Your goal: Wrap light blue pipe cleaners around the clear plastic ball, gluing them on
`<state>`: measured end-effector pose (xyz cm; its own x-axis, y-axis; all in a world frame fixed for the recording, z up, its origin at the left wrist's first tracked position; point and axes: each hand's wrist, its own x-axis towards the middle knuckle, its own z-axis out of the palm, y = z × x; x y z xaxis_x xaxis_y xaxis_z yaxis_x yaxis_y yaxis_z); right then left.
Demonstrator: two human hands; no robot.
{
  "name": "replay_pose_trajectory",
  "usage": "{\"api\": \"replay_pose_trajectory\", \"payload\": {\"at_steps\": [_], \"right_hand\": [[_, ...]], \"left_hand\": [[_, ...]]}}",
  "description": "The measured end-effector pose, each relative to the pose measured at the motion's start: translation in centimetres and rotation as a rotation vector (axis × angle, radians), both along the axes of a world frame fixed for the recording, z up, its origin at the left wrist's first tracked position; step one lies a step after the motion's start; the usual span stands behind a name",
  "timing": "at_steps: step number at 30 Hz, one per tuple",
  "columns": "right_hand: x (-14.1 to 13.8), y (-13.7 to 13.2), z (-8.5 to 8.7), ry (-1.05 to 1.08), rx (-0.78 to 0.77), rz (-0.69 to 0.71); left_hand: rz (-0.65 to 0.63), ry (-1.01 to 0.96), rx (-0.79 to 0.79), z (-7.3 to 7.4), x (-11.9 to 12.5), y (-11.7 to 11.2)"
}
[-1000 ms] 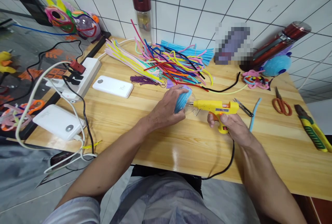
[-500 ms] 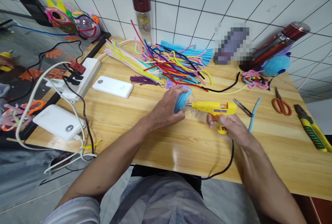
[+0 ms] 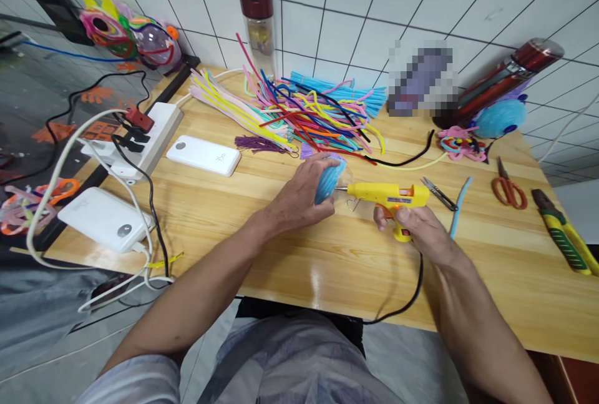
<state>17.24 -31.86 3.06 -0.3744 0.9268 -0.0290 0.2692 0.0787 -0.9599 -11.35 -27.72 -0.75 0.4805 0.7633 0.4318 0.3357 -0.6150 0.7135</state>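
Observation:
My left hand is wrapped round a clear ball partly covered in blue fuzzy pipe cleaner, held just above the wooden table. My right hand grips the handle of a yellow hot glue gun. The gun's metal nozzle points left and touches the ball's bare clear side. A black cord runs from the gun's handle down over the table's near edge.
A heap of coloured pipe cleaners lies behind the hands. Small snips, a blue pipe cleaner, orange scissors and pliers lie to the right. Two power banks and a power strip sit at left. A bottle stands by the wall.
The glue gun has shifted slightly left and back, its nozzle staying against the ball. Both hands keep their grips.

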Motion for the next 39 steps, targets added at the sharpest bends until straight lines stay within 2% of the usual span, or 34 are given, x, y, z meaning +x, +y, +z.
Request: {"api": "replay_pose_trajectory", "payload": {"at_steps": [32, 39], "right_hand": [[0.07, 0.01, -0.26, 0.031, -0.013, -0.012], [0.05, 0.12, -0.18, 0.028, -0.008, -0.010]], "left_hand": [[0.003, -0.004, 0.046, -0.25, 0.09, 0.03], [-0.008, -0.004, -0.002, -0.02, 0.00, 0.00]]}}
